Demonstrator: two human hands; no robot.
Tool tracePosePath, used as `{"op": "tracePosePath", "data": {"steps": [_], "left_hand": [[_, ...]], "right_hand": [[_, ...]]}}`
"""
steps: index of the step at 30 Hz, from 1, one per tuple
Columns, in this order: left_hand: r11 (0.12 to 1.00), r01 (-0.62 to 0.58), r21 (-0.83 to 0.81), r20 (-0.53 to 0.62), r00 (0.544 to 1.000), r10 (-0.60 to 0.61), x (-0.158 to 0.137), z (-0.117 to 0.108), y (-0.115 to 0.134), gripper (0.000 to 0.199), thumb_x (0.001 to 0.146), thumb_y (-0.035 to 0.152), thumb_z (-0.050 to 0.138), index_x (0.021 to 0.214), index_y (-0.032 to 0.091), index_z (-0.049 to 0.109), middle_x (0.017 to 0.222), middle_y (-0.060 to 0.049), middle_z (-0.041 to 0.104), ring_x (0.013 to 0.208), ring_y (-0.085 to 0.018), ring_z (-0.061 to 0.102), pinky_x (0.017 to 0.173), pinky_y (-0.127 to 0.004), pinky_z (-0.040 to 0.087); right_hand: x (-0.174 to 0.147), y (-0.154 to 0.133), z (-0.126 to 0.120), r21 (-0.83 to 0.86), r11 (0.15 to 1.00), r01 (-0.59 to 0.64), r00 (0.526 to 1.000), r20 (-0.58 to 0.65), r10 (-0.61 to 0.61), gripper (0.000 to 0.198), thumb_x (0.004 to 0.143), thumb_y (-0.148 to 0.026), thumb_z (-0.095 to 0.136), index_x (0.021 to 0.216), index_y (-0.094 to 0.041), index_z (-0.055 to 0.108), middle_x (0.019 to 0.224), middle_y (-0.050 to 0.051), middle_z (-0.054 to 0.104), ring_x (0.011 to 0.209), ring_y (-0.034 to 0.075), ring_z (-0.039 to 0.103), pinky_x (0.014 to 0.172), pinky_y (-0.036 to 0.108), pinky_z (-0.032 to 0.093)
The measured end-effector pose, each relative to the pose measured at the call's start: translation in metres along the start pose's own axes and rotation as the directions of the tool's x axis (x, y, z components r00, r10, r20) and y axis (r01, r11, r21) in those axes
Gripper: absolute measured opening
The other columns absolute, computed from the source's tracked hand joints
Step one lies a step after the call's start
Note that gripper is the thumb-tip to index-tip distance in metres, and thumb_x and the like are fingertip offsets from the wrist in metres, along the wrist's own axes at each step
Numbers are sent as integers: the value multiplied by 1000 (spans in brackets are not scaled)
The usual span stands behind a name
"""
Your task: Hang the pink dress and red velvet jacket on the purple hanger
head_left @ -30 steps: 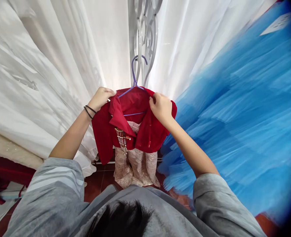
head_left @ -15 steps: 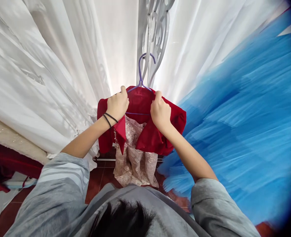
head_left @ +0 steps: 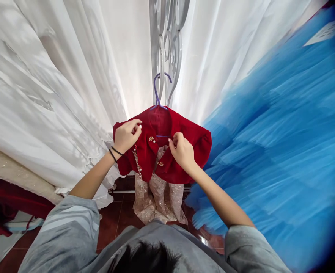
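The red jacket is hung in the middle of the scene, and its front, spread wide half a second ago, is now let down: the two front panels are brought closer together, and gold buttons are shown, so a neater lie on the hanger is suggested. By the right hand, the inner edge of the right panel seems to be pinched, thumb against forefinger. The left hand is laid over the left shoulder, its fingers loosely curled with little gap; whether cloth is gripped cannot be told. The jacket is carried by a purple hanger, hooked on grey scrollwork at the far side. A pale pink dress is seen below the jacket. Room sideways is limited by white cloth near the left sleeve and by blue tulle beside the right; on the near side, brown floor is left exposed.
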State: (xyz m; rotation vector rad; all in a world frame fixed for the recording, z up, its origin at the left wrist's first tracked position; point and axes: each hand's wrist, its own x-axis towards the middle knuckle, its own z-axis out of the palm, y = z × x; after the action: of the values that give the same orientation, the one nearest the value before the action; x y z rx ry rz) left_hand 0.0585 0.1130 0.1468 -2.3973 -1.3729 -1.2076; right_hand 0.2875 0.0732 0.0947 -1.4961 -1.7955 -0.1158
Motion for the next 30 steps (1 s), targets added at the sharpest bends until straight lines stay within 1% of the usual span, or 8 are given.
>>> {"op": "tracePosePath", "data": {"steps": [3, 6, 10, 16, 20, 23, 27, 30], "left_hand": [[932, -324, 162, 130, 943, 305, 4, 0, -13, 36, 97, 19, 45, 121, 27, 70, 121, -10, 70, 118, -24, 61, 108, -44, 44], [877, -458, 143, 296, 866, 404, 19, 4, -10, 40, 100, 14, 36, 114, 30, 70, 132, -6, 65, 129, -21, 54, 119, -48, 34], [891, -422, 164, 294, 884, 365, 58, -6, 0, 30, 103, 30, 41, 90, 23, 68, 110, -8, 68, 119, -25, 57, 118, -51, 31], [976, -181, 124, 137, 977, 164, 91, -28, -6, 26, 99, 33, 46, 102, 16, 65, 114, -14, 63, 123, -33, 52, 111, -51, 36], [984, -164, 72, 227, 963, 144, 71, -18, -22, 38, 101, 30, 32, 108, 15, 66, 111, -13, 65, 113, -29, 57, 109, -46, 40], [985, -153, 81, 114, 983, 143, 48, -11, -25, 40, 99, 32, 35, 125, 14, 60, 128, -16, 61, 125, -30, 52, 113, -48, 37], [948, -268, 169, 117, 961, 251, 21, -4, -9, 40, 94, 37, 49, 128, 19, 62, 135, -17, 59, 129, -35, 50, 112, -55, 34], [925, -325, 195, 307, 917, 257, 0, 12, 21, 36, 94, 44, 51, 107, 17, 70, 115, -18, 69, 112, -36, 60, 100, -54, 41]], "right_hand": [[-6, 2, 4, -43, 997, -68, 979, -196, 58, 33, 95, -41, 50, 112, -13, 55, 95, 14, 68, 81, 23, 63, 59, 30, 45], [4, 1, 6, -84, 986, -143, 974, -191, 125, 44, 90, -42, 56, 120, -11, 52, 100, 17, 69, 77, 24, 63, 57, 30, 45], [32, -7, -9, -42, 983, -181, 978, -116, 175, 28, 90, -21, 42, 117, -14, 49, 81, 8, 65, 65, 21, 58, 60, 30, 44], [76, -38, -38, 19, 980, -196, 968, -157, 196, 24, 96, -16, 33, 114, -14, 49, 85, 9, 61, 78, 23, 62, 73, 34, 47], [60, -43, -14, 16, 993, -119, 991, 57, 118, 34, 97, -24, 44, 127, -11, 50, 108, 18, 64, 90, 28, 66, 76, 38, 53], [22, -33, 6, 118, 993, 13, 993, 112, -27, 54, 96, -29, 47, 147, -11, 39, 136, 23, 56, 113, 32, 64, 85, 43, 57], [-22, 0, 7, 272, 949, 162, 987, -36, -158, 58, 98, -33, 43, 153, -16, 34, 150, 19, 49, 135, 26, 53, 104, 42, 53], [-31, 48, -4, 221, 975, 38, 943, -330, 38, 49, 96, -35, 44, 141, -16, 47, 137, 19, 59, 125, 26, 59, 106, 47, 49]]}}
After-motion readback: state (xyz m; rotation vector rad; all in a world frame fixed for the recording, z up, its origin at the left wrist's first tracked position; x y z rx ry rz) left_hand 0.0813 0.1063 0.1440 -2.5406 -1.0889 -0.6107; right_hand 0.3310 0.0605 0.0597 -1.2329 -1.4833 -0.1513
